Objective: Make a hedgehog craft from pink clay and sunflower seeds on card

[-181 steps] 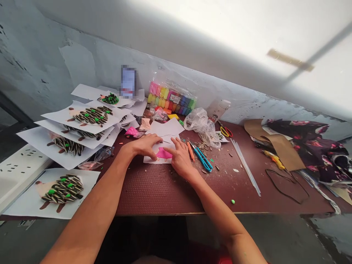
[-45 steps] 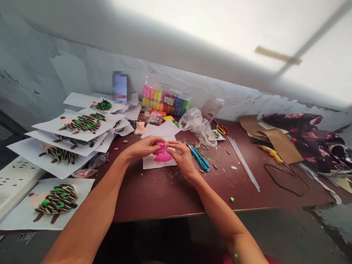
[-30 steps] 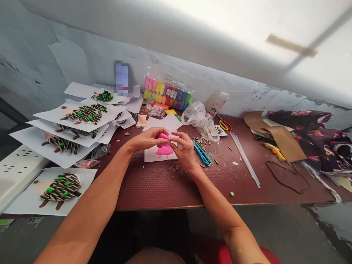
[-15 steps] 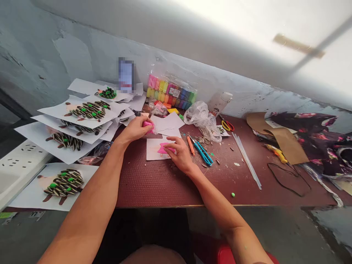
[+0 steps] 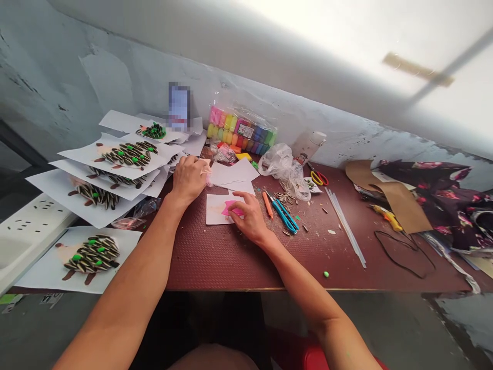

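A small white card [image 5: 213, 217] lies on the table, with a flat pink clay shape [image 5: 232, 207] on a pale drawing. Above it is my right hand [image 5: 249, 218], fingers bent and apart, thumb tip at the clay; I cannot tell how firmly it touches. My left hand [image 5: 188, 177] is farther back and to the left, its fingers curled down over a crumpled pinkish clay packet [image 5: 209, 179]. Most of that packet is hidden by the hand. A peach-coloured piece [image 5: 206, 165] shows by its fingertips. Loose white paper sheets [image 5: 234, 172] lie just right of this hand.
Stacked sheets with seed hedgehogs [image 5: 127, 154] and a power strip [image 5: 29, 221] stand at left. Behind are a pack of coloured clay [image 5: 242, 128] and a plastic bag [image 5: 281, 164]. To the right lie a teal cutter [image 5: 284, 215], clear sticks [image 5: 344, 226] and a glue gun [image 5: 389, 217].
My left hand has turned palm-down and moved slightly left, so the bright pink clay in it no longer shows. My right hand stays over the card, nearly still.
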Motion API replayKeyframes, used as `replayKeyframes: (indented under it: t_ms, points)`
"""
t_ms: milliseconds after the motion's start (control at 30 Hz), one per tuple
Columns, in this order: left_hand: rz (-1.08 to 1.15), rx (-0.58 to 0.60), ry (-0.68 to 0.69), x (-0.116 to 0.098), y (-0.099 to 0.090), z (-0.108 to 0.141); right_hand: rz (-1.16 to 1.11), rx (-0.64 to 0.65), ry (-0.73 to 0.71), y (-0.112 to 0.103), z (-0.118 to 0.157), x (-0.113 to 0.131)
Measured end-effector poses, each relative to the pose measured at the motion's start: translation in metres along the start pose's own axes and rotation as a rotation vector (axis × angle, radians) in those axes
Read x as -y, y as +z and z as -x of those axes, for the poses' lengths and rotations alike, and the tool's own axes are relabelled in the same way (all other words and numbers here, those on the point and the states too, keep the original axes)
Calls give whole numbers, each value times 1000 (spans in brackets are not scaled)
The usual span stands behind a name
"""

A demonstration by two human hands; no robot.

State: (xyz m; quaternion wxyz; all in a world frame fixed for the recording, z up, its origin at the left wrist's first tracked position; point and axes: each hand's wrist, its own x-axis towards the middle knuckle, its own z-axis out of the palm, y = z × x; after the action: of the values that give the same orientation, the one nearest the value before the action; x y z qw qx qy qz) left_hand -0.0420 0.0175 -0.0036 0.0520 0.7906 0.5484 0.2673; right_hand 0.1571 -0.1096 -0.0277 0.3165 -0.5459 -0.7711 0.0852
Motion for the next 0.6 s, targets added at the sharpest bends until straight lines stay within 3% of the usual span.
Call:
replayKeyframes:
  t_ms: [67,133,300,600]
  points:
    - [126,33,43,-3,-1,-3,1,-1,-7,2,0,-2]
    - [221,162,71,-4,0,-4,6,-8,-17,5,0,-4]
    - [154,469,129,-2,3,-1,22,-32,-36,9,-2,-4]
    - [50,551,92,-7,-4,1,78,2,-61,13,-4,-4]
